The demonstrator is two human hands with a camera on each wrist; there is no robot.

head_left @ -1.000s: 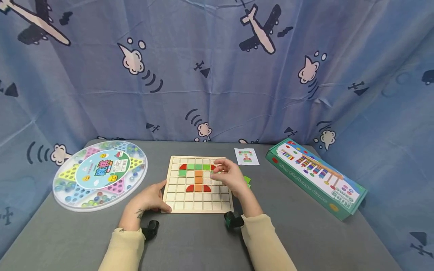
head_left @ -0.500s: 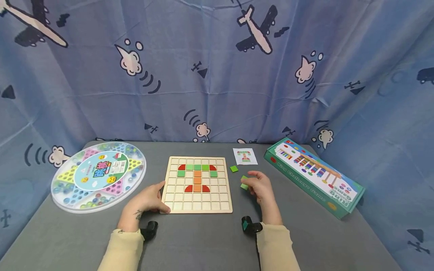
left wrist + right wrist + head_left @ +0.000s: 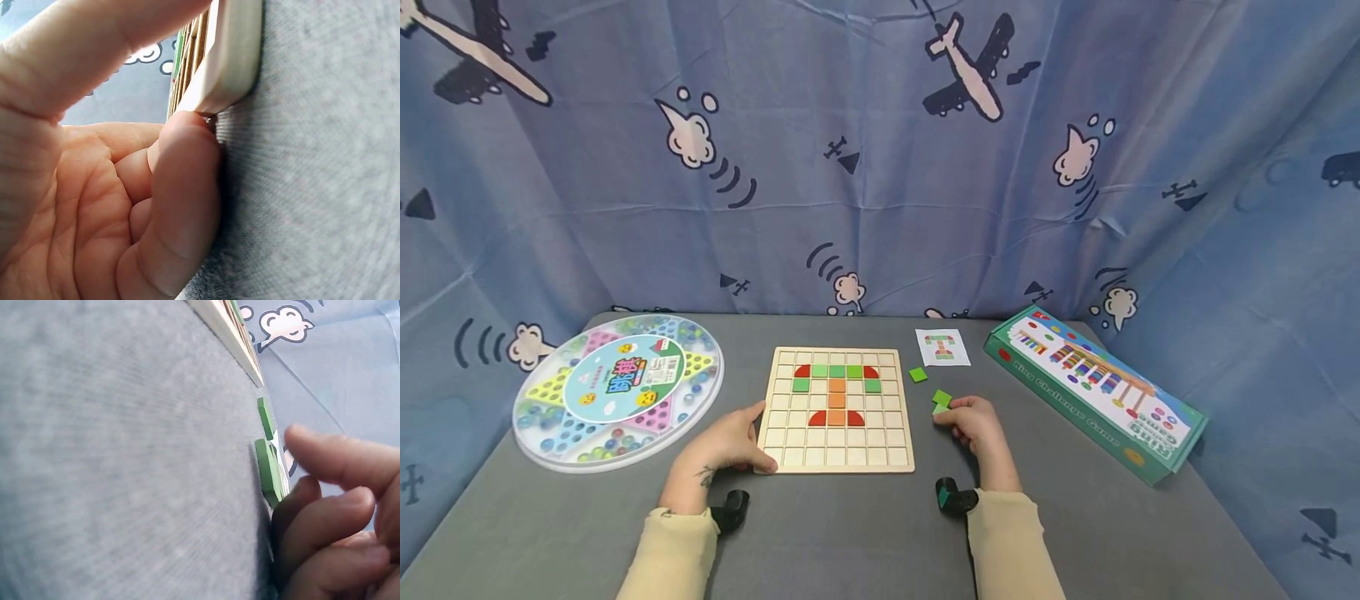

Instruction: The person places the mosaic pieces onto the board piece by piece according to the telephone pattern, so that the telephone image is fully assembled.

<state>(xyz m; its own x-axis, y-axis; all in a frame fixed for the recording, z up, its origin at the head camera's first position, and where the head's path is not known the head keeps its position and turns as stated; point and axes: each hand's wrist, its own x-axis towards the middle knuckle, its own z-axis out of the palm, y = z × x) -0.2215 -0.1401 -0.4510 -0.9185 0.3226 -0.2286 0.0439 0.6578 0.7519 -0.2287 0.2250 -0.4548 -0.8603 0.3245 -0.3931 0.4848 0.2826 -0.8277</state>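
A square wooden grid board (image 3: 877, 433) lies flat, with green, orange and red tiles set in some cells. My left hand (image 3: 726, 446) holds its near left corner, thumb on the near edge and a finger along the left side; the left wrist view shows a fingertip against the board corner (image 3: 234, 69). To the right of the board, my right hand (image 3: 981, 429) reaches low over the table, fingertips at a green tile (image 3: 940, 409). From the right wrist, its fingers are apart and loosely bent beside a green tile (image 3: 267, 472).
Another loose green tile (image 3: 918, 375) lies near the board's right edge, and one (image 3: 942, 397) sits just beyond my right fingertips. Behind them is a printed pattern card (image 3: 955, 354). A round marble game board (image 3: 542, 446) stands left, a green game box (image 3: 1067, 400) right.
My right hand has moved from the board's upper right to the loose tiles at the right, then lowered. A green tile now sits under the right red piece. My left hand stays put.
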